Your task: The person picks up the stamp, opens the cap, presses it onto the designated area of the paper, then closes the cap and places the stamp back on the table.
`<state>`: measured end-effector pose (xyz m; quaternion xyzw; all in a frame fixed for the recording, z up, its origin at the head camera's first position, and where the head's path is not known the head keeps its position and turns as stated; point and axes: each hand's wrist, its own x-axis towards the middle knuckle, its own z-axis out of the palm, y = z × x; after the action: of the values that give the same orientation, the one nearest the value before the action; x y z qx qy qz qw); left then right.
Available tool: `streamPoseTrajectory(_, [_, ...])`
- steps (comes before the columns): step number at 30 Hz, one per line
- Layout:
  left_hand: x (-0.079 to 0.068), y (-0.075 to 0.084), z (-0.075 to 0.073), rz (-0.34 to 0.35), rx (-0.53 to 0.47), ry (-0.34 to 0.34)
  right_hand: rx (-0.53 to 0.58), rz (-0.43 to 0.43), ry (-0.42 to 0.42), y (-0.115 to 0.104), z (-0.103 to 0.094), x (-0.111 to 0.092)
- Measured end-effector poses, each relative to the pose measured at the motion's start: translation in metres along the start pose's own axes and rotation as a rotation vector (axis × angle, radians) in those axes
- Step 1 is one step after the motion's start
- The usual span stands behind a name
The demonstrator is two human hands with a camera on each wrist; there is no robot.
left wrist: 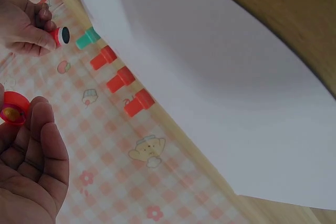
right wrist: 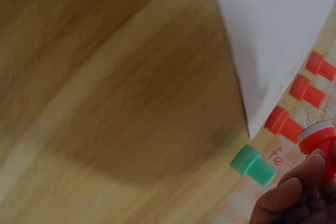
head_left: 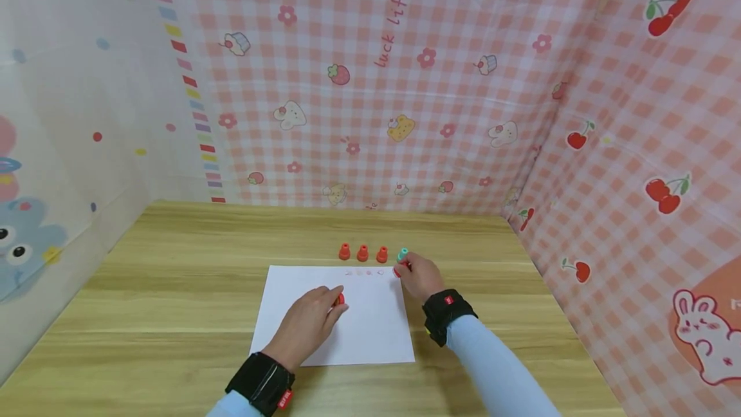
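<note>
My right hand (head_left: 421, 277) pinches a small red stamp (right wrist: 317, 139) near the paper's far right corner. The stamp's white rim and dark face (left wrist: 65, 35) show uncovered in the left wrist view. Over the middle of the white paper (head_left: 370, 333), my left hand (head_left: 307, 324) holds a round red cap (left wrist: 14, 107) between thumb and fingers, its hollow side showing something yellow. Along the paper's far edge runs a row of small pale pink printed marks (head_left: 369, 273). A green stamp (right wrist: 253, 165) stands on the table close by the right hand.
Three red stamps (head_left: 363, 253) stand in a row behind the paper, left of the green one. The wooden table (head_left: 191, 288) ends against a pink checked cloth (head_left: 370, 95) at the back, with cloth walls at both sides.
</note>
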<state>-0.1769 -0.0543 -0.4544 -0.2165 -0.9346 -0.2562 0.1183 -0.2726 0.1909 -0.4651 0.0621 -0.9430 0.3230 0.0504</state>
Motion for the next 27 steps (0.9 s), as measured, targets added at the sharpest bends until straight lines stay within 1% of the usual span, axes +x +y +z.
streamPoseTrajectory(4, [0.0, 0.0, 0.0, 0.004, -0.007, 0.001, -0.108, -0.076, -0.006, 0.006, 0.001, 0.006])
streamPoseTrajectory(9, [0.0, -0.001, 0.001, 0.002, -0.014, -0.009, -0.227, -0.128, -0.033, 0.005, 0.002, 0.013])
streamPoseTrajectory(15, [0.0, 0.0, 0.003, 0.018, -0.013, 0.003, -0.316, -0.119, -0.123, -0.001, 0.002, 0.021])
streamPoseTrajectory(19, [-0.001, -0.001, 0.003, 0.031, -0.004, 0.014, -0.37, -0.118, -0.163, -0.004, 0.006, 0.026])
streamPoseTrajectory(27, [-0.001, -0.001, 0.001, 0.027, 0.0, -0.005, -0.433, -0.142, -0.156, -0.003, 0.013, 0.034])
